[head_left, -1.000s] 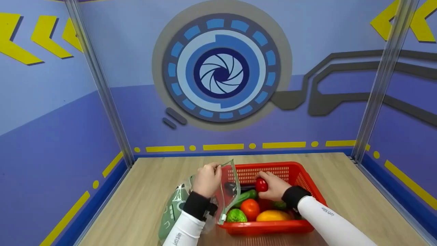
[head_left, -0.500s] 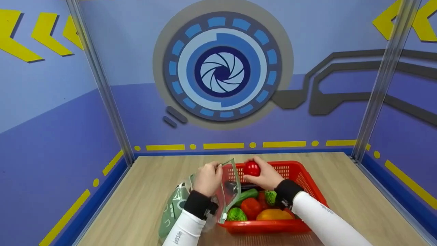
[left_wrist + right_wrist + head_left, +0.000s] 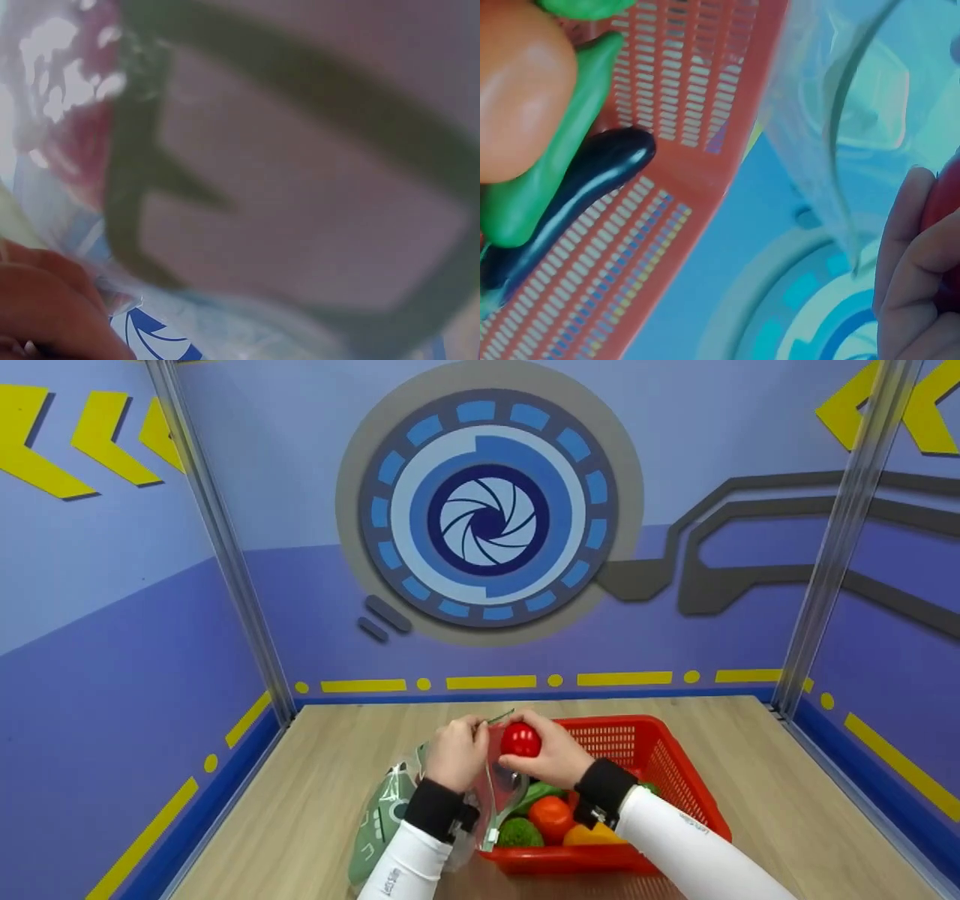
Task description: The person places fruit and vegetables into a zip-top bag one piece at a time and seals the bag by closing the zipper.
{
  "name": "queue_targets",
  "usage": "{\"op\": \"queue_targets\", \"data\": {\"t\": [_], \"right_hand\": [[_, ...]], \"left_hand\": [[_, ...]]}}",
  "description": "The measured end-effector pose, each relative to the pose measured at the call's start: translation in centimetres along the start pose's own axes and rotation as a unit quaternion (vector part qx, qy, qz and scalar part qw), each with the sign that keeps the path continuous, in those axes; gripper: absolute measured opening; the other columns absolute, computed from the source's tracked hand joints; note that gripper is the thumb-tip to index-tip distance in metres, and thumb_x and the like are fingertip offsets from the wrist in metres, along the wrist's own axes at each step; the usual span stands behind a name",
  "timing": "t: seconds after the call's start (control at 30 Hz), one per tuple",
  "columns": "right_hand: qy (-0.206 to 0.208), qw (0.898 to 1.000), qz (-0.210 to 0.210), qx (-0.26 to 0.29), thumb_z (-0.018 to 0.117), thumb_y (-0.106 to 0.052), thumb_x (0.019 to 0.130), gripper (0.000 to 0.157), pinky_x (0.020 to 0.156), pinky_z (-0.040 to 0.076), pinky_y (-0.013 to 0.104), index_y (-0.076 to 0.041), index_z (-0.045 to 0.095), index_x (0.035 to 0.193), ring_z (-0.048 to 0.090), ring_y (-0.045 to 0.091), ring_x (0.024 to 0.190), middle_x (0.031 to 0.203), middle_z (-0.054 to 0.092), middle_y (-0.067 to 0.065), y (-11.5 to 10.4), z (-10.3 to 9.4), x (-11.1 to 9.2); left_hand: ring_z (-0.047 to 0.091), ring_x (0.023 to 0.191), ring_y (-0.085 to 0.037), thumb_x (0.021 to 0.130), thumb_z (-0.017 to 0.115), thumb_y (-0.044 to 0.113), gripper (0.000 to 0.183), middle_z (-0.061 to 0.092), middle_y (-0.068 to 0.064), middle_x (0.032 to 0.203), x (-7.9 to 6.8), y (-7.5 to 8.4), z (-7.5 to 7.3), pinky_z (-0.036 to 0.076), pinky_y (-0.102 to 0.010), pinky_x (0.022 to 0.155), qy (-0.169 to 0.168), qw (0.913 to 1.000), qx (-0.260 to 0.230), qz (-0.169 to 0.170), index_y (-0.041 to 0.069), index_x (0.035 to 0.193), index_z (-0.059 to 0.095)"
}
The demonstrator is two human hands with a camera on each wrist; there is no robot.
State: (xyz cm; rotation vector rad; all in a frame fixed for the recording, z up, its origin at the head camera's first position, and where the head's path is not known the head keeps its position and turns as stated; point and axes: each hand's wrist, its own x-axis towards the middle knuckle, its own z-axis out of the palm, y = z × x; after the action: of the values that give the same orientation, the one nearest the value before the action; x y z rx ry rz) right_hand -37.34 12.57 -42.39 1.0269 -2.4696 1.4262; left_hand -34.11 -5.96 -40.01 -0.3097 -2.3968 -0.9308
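Note:
My left hand (image 3: pixel 455 754) pinches the top edge of a clear zip bag with green print (image 3: pixel 381 817). Its mouth, with a green zip strip (image 3: pixel 493 810), is spread toward the basket. My right hand (image 3: pixel 553 757) holds a shiny round red fruit (image 3: pixel 520 740) between thumb and fingers, right at the bag's mouth and above the red basket (image 3: pixel 645 727). In the left wrist view the bag's green-printed film (image 3: pixel 315 187) fills most of the picture, with something reddish (image 3: pixel 82 142) showing through. The right wrist view catches only an edge of the red fruit (image 3: pixel 941 195).
In the basket lie a dark eggplant (image 3: pixel 585 184), a long green vegetable (image 3: pixel 562 150), an orange-red tomato (image 3: pixel 551 818), a bumpy green item (image 3: pixel 520 833) and a yellow-orange item (image 3: pixel 589 835). The wooden table (image 3: pixel 300 795) ends at a printed blue wall (image 3: pixel 300 622).
My right hand has lifted the red fruit out of the basket and carried it left to the bag's mouth. The left hand has stayed in place on the bag.

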Motion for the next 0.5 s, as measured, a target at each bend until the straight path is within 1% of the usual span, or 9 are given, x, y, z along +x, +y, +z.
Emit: {"op": "queue_targets", "data": {"t": [0.07, 0.17, 0.27, 0.3, 0.4, 0.5], "right_hand": [[-0.013, 1.0, -0.015, -0.008, 0.078, -0.021, 0.091, 0.044, 0.078, 0.059, 0.03, -0.01, 0.058, 0.129, 0.066, 0.023, 0.098, 0.122, 0.066, 0.018, -0.3, 0.6, 0.2], [-0.03, 0.999, -0.022, -0.027, 0.076, -0.017, 0.089, 0.044, 0.079, 0.058, 0.029, -0.01, 0.058, 0.129, 0.066, 0.023, 0.098, 0.124, 0.065, 0.017, -0.6, 1.3, 0.5], [-0.05, 0.997, -0.015, -0.057, 0.076, -0.015, 0.087, 0.053, 0.082, 0.058, 0.03, -0.009, 0.056, 0.136, 0.067, 0.025, 0.101, 0.128, 0.065, 0.015, -0.7, 2.0, 0.8], [-0.057, 0.996, -0.012, -0.066, 0.076, -0.015, 0.087, 0.056, 0.084, 0.059, 0.032, -0.009, 0.055, 0.139, 0.067, 0.026, 0.104, 0.13, 0.065, 0.015, -0.7, 2.3, 0.9], [-0.077, 0.993, -0.006, -0.093, 0.077, -0.02, 0.088, 0.065, 0.097, 0.056, 0.04, -0.009, 0.051, 0.147, 0.066, 0.029, 0.116, 0.137, 0.064, 0.014, -0.7, 3.0, 1.4], [-0.094, 0.99, -0.007, -0.107, 0.078, -0.025, 0.088, 0.065, 0.106, 0.051, 0.046, -0.005, 0.053, 0.145, 0.063, 0.033, 0.124, 0.137, 0.064, 0.015, -0.6, 3.8, 1.9]], "left_hand": [[0.068, 0.063, -0.022, 0.098, 0.064, 0.009, 0.017, 0.077, -0.016, 0.086, 0.0, 0.0, 0.0, 0.053, -0.033, 0.057, 0.002, 1.0, -0.002, 0.0, -0.001, 0.097, 0.078], [0.071, 0.067, -0.025, 0.097, 0.064, 0.008, 0.016, 0.077, -0.016, 0.087, 0.1, 0.1, 0.0, 0.056, -0.035, 0.058, 0.004, 1.0, -0.005, -0.002, -0.001, 0.096, 0.078], [0.074, 0.073, -0.029, 0.097, 0.064, 0.009, 0.017, 0.078, -0.017, 0.09, 0.1, 0.2, -0.1, 0.059, -0.04, 0.063, 0.006, 1.0, -0.003, -0.005, 0.0, 0.096, 0.078], [0.075, 0.075, -0.03, 0.097, 0.064, 0.009, 0.017, 0.078, -0.017, 0.09, 0.1, 0.2, -0.1, 0.06, -0.041, 0.064, 0.007, 1.0, -0.002, -0.005, 0.0, 0.096, 0.078], [0.075, 0.078, -0.032, 0.097, 0.064, 0.01, 0.017, 0.078, -0.017, 0.091, 0.1, 0.3, -0.1, 0.06, -0.044, 0.068, 0.009, 1.0, 0.002, -0.002, 0.001, 0.096, 0.079], [0.075, 0.078, -0.033, 0.097, 0.065, 0.009, 0.017, 0.078, -0.017, 0.09, 0.0, 0.3, -0.1, 0.059, -0.045, 0.068, 0.01, 0.9999, 0.005, 0.003, 0.0, 0.095, 0.079]]}}
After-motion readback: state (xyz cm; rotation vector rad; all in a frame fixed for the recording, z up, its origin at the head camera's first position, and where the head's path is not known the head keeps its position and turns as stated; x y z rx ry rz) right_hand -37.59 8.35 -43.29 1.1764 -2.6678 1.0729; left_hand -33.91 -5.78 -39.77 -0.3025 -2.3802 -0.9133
